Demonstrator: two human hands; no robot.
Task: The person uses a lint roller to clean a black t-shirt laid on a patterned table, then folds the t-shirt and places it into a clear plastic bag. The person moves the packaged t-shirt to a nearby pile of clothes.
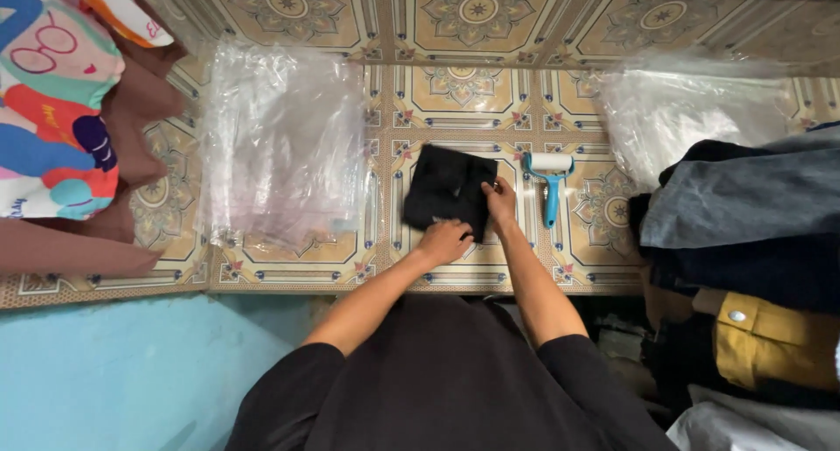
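I see the folded black cloth square [449, 191] mid-frame, left hand [444, 241] flat on its lower edge, right hand [501, 200] pinching its right edge

Soft, even light falls from above, bright enough to show the tile pattern on the tabletop [289, 276] clearly. The clear plastic bags [280, 145] throw pale glare. Shadows are faint and short. The black folded cloth [448, 191] loses detail, and edges bend slightly outward.
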